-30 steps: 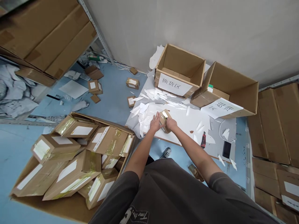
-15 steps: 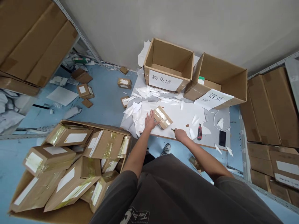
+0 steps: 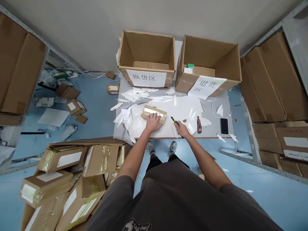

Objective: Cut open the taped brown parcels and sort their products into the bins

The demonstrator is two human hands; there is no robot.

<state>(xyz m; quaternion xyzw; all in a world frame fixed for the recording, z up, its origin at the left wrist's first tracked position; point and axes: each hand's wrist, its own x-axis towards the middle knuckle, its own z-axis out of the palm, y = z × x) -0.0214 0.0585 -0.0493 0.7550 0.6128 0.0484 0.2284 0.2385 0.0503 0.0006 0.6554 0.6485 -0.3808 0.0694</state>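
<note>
Right now we have our left hand (image 3: 154, 122) laid over the small taped carton (image 3: 147, 110), its grip spread, with fingers a little apart across the top and near side. The carton lies on the worktop (image 3: 214, 131), near its front edge and just beside a heap of crumpled white paper (image 3: 127, 120). Our right hand (image 3: 183, 130) has its grip closed around the yellow-and-black cutter (image 3: 174, 121), which points up and left towards the carton without touching it; the tip looks like bare blade, though it is too small for us to be sure.

To the right of that hand lies a red-and-black cutter (image 3: 199, 125) (a second one, nobody holding it), and farther right a dark phone (image 3: 224, 126). Behind the paper scraps (image 3: 137, 94) stand two open boxes, the left box (image 3: 146, 48) and the right box (image 3: 228, 61), each with a handwritten sheet on its front. A green-and-white pack (image 3: 190, 68) sits inside the right one. Beside us on the left, a big box (image 3: 84, 141) holds many taped parcels (image 3: 101, 160).
</note>
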